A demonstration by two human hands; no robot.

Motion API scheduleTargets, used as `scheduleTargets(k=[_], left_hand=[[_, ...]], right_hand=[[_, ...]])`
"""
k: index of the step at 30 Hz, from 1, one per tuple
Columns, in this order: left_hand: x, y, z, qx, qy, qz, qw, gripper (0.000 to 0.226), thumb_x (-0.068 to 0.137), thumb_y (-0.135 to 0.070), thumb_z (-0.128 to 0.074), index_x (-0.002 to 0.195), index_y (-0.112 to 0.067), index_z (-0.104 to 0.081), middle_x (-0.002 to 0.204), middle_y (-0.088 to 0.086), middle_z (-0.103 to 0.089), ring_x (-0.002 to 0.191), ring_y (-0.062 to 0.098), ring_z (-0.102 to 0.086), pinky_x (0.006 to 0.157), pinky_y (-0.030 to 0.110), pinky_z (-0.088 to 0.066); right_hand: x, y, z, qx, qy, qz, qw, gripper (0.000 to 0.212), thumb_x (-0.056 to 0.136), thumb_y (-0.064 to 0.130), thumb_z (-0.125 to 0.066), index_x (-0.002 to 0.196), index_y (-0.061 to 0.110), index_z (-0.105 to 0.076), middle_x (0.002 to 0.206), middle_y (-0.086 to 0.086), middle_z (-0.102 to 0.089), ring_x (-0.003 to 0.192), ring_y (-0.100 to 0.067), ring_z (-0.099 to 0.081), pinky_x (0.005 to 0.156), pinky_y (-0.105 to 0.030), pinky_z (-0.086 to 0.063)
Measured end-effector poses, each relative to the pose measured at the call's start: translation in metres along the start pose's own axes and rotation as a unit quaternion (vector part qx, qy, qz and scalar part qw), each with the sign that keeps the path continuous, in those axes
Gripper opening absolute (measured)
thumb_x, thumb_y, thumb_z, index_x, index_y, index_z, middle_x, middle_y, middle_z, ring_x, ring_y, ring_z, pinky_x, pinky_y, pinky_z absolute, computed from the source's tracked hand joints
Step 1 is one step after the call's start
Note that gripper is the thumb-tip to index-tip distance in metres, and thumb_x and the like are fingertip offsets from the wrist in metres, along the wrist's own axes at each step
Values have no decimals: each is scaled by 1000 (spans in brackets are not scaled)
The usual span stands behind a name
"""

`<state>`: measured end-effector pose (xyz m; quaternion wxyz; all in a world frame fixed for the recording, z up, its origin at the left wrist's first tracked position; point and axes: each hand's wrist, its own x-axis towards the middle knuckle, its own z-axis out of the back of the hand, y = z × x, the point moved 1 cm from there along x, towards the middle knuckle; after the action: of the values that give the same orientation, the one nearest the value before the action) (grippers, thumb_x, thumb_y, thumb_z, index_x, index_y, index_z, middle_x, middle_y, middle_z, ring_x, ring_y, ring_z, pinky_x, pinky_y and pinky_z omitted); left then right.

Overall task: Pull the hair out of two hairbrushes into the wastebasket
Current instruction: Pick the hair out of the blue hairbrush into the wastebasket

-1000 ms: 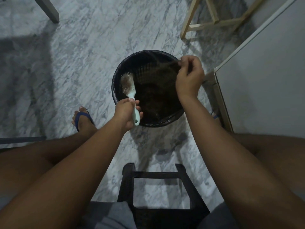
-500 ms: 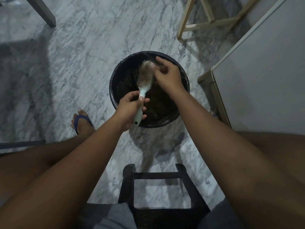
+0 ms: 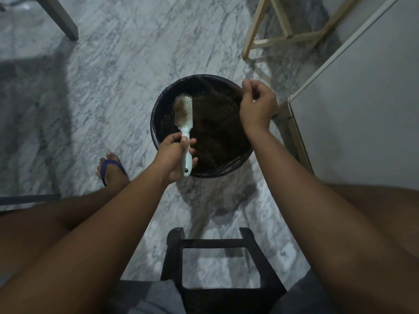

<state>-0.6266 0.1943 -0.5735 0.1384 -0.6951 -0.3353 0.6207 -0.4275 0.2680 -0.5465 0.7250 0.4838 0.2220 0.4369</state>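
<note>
Gripping the handle, the left hand (image 3: 173,155) holds the hairbrush (image 3: 184,114) over the wastebasket (image 3: 154,123), long axis pointing away, matted hair (image 3: 181,107) upward; the right hand (image 3: 257,105), pinching what seem faint strands (image 3: 249,73), hangs right of the brush head, at the rim.

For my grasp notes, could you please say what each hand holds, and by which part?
The left hand grips the pale mint plastic hairbrush by its handle. The right hand is pinched; whether it holds anything cannot be told.

The grey marble floor (image 3: 113,87) bears the black wastebasket (image 3: 155,123), a black stool (image 3: 173,252) and a wooden frame (image 3: 253,30).
</note>
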Motion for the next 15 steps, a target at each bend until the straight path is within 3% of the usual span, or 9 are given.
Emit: scheduleTargets(k=[2,3,5,7,9,11,15], left_hand=[[-1,-3,0,18,5,-13,1000,25,104,-17,-50,129,-18,-52,110,2,-68,74,12,-58,64,35,-56],[-2,-4,0,32,10,-19,999,21,104,-17,-51,125,-21,-54,110,2,-69,75,13,-59,67,36,-56],[-3,-4,0,58,24,-25,998,16,103,-17,-53,115,-27,-55,109,1,-71,77,14,-59,71,38,-57],[-4,-2,0,78,35,-27,996,17,102,-17,-54,115,-28,-56,108,1,-73,76,14,-60,71,39,-57],[-4,1,0,100,46,-33,993,21,101,-17,-56,120,-25,-56,108,2,-74,75,15,-60,68,38,-56],[-4,3,-1,121,56,-41,990,24,100,-17,-58,123,-23,-57,109,3,-75,76,16,-60,68,38,-56],[-5,5,-4,140,70,-46,987,21,99,-15,-58,115,-29,-59,108,3,-75,75,16,-60,69,39,-55]], right_hand=[[-3,-19,-2,-104,124,-63,985,15,93,10,-60,95,7,-74,98,-6,-74,91,-14,-68,87,-29,-55],[-7,-25,-4,-170,205,-99,959,21,90,5,-59,106,7,-73,113,-10,-72,106,-21,-66,97,-33,-52],[-14,-29,-7,-233,289,-131,919,43,87,4,-58,129,10,-64,135,-12,-61,127,-26,-56,109,-32,-43],[-18,-18,-9,-174,262,-113,942,42,94,13,-56,136,12,-59,135,-5,-62,126,-20,-57,104,-24,-41],[-17,-3,-14,-75,221,-97,968,38,99,31,-56,134,18,-62,122,5,-66,110,-8,-60,93,-18,-42],[-13,6,-21,-19,228,-90,969,43,95,45,-59,131,21,-63,119,6,-68,104,-3,-60,89,-17,-45],[-3,12,-25,-71,245,-28,966,27,88,38,-72,106,20,-78,98,5,-76,90,-5,-68,85,-23,-55]])
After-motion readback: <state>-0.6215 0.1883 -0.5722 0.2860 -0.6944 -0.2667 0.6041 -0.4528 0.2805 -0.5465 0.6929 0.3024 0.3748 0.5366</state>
